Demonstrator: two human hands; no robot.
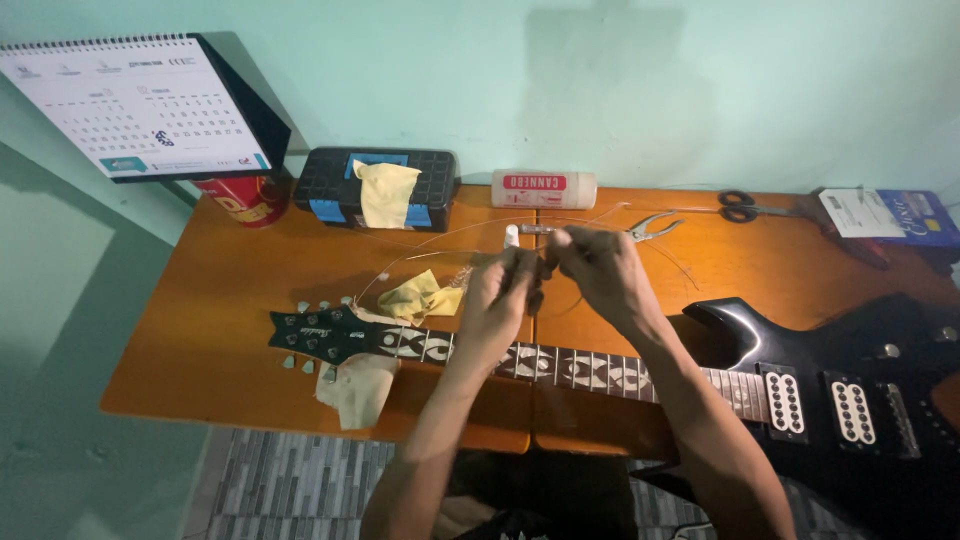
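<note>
A black electric guitar lies across an orange wooden table, its headstock to the left. My left hand and my right hand meet above the neck, both pinching a thin guitar string that arcs off to the left. Their fingertips are close together and partly blurred. A small white-capped object stands just behind the hands.
Yellow cloths lie by the headstock. At the back stand a black case, a white tube, a red can and a desk calendar. Pliers, scissors and a packet lie at the right.
</note>
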